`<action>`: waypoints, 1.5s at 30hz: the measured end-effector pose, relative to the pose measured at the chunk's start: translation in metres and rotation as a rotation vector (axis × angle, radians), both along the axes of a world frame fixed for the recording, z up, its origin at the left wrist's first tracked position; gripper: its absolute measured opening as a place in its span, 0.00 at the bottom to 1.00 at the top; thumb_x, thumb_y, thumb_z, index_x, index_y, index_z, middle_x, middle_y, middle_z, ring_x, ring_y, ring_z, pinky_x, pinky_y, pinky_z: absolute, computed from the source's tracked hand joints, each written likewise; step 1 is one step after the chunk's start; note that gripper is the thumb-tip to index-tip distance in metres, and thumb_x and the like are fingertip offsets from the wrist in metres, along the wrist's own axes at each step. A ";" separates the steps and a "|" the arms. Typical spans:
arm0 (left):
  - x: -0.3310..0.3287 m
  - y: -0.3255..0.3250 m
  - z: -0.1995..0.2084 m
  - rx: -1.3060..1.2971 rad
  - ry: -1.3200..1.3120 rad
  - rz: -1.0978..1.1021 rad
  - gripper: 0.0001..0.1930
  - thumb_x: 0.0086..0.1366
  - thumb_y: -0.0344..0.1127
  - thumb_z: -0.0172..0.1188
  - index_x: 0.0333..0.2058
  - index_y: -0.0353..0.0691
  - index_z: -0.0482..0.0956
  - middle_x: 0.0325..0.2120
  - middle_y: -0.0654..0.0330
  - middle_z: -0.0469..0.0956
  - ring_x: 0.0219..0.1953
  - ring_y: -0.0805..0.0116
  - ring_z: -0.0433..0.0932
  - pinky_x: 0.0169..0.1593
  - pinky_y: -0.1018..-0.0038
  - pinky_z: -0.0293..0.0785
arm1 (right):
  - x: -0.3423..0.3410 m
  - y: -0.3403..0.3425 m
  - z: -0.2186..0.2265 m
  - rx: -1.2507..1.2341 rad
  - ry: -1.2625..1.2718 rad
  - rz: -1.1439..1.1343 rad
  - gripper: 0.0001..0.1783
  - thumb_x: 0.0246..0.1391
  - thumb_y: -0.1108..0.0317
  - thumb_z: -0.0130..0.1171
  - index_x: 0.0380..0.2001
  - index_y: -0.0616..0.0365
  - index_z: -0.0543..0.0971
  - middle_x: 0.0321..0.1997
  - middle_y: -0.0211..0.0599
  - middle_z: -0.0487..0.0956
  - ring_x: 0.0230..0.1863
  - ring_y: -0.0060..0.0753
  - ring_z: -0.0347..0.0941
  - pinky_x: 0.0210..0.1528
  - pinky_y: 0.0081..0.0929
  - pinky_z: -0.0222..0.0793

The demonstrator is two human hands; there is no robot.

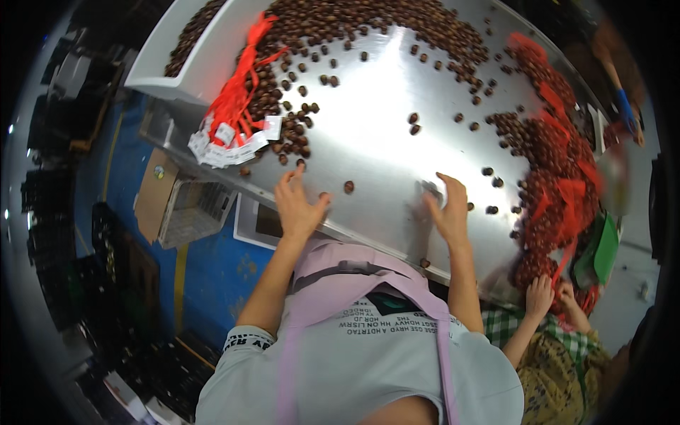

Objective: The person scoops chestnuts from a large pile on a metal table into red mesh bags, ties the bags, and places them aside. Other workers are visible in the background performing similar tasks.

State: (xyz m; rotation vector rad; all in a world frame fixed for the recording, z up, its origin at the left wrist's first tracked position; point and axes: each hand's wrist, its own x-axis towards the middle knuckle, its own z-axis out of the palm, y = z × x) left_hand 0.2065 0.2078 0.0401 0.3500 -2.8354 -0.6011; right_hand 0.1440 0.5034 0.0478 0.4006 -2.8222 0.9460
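Note:
My left hand (297, 207) hovers over the near edge of a steel table (382, 152), its fingers apart and holding nothing. A single chestnut (301, 163) is right at its fingertips, and another loose chestnut (348, 187) lies to its right. Farther right, my right hand (451, 212) is open above the metal, thumb and fingers spread, slightly blurred. Just beside it sits a chestnut (470, 206). Ahead and left of my left hand lies a bunch of empty red mesh bags (244, 88) with white tags (228, 150).
A big heap of chestnuts (375, 13) covers the far side. At left stands a white bin (166, 81) with chestnuts inside. Filled red net bags (559, 170) line the right edge, by a green scoop (605, 248). A co-worker's hands (542, 294) handle a bag there. A crate (195, 212) is on the floor.

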 end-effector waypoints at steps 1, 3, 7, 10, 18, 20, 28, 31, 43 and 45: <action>0.005 0.001 0.002 -0.004 -0.004 -0.035 0.34 0.48 0.44 0.59 0.53 0.42 0.58 0.49 0.50 0.59 0.51 0.52 0.57 0.52 0.59 0.54 | 0.008 -0.018 -0.003 0.040 -0.030 0.065 0.27 0.41 0.58 0.59 0.46 0.53 0.68 0.48 0.40 0.67 0.50 0.42 0.60 0.52 0.36 0.53; 0.016 0.004 -0.018 -0.169 -0.097 -0.157 0.36 0.50 0.46 0.58 0.56 0.42 0.53 0.51 0.49 0.57 0.52 0.49 0.55 0.54 0.57 0.50 | 0.026 -0.043 -0.010 0.158 -0.055 0.222 0.31 0.39 0.54 0.60 0.48 0.50 0.67 0.53 0.39 0.63 0.56 0.42 0.54 0.57 0.40 0.45; -0.015 0.004 -0.050 -0.297 -0.054 -0.150 0.35 0.51 0.48 0.55 0.55 0.40 0.55 0.51 0.49 0.56 0.53 0.49 0.54 0.55 0.57 0.47 | 0.031 -0.072 -0.041 0.323 0.007 0.332 0.31 0.40 0.52 0.58 0.50 0.49 0.66 0.55 0.34 0.62 0.58 0.38 0.52 0.59 0.41 0.40; -0.051 -0.008 -0.034 -0.006 0.019 -0.101 0.32 0.51 0.46 0.56 0.53 0.39 0.58 0.49 0.50 0.58 0.51 0.51 0.56 0.53 0.58 0.51 | 0.012 -0.083 -0.045 0.266 0.035 0.253 0.25 0.43 0.56 0.56 0.47 0.48 0.69 0.52 0.30 0.65 0.56 0.36 0.54 0.57 0.38 0.43; -0.118 -0.147 -0.016 -0.172 0.284 0.356 0.16 0.49 0.35 0.57 0.38 0.39 0.71 0.37 0.53 0.66 0.42 0.56 0.63 0.43 0.65 0.62 | 0.000 -0.091 -0.038 0.178 0.006 0.239 0.18 0.42 0.62 0.56 0.41 0.50 0.72 0.47 0.32 0.68 0.51 0.38 0.58 0.54 0.36 0.47; -0.128 -0.174 -0.024 -0.292 0.141 0.442 0.16 0.49 0.38 0.57 0.38 0.40 0.73 0.38 0.53 0.65 0.43 0.57 0.63 0.44 0.63 0.61 | -0.002 -0.093 -0.043 0.168 0.021 0.220 0.17 0.42 0.62 0.56 0.39 0.49 0.72 0.46 0.32 0.68 0.51 0.39 0.58 0.53 0.37 0.47; -0.118 -0.181 -0.009 -0.191 0.282 0.379 0.09 0.53 0.39 0.53 0.24 0.39 0.76 0.22 0.56 0.73 0.33 0.58 0.69 0.36 0.64 0.63 | -0.013 -0.095 -0.035 0.077 -0.139 0.169 0.11 0.41 0.68 0.56 0.33 0.52 0.75 0.42 0.36 0.69 0.48 0.41 0.59 0.50 0.35 0.53; -0.102 -0.143 0.008 0.145 0.184 0.328 0.09 0.56 0.38 0.50 0.26 0.39 0.75 0.19 0.53 0.73 0.23 0.54 0.72 0.28 0.64 0.66 | -0.023 -0.097 -0.039 -0.093 -0.270 0.130 0.10 0.44 0.70 0.54 0.34 0.55 0.75 0.38 0.35 0.70 0.36 0.33 0.67 0.39 0.28 0.62; -0.042 -0.027 0.029 0.747 -0.128 -0.166 0.10 0.55 0.39 0.50 0.28 0.39 0.74 0.19 0.51 0.74 0.24 0.56 0.75 0.29 0.64 0.69 | -0.036 -0.188 0.007 -0.136 -0.274 0.495 0.14 0.47 0.72 0.51 0.40 0.54 0.72 0.31 0.38 0.71 0.31 0.37 0.71 0.33 0.28 0.67; -0.052 -0.047 0.028 0.664 -0.062 -0.022 0.13 0.54 0.39 0.53 0.36 0.39 0.73 0.29 0.53 0.75 0.31 0.61 0.75 0.35 0.66 0.69 | -0.038 -0.187 -0.004 -0.281 -0.336 0.373 0.09 0.54 0.69 0.46 0.33 0.61 0.74 0.29 0.41 0.73 0.32 0.37 0.71 0.34 0.27 0.66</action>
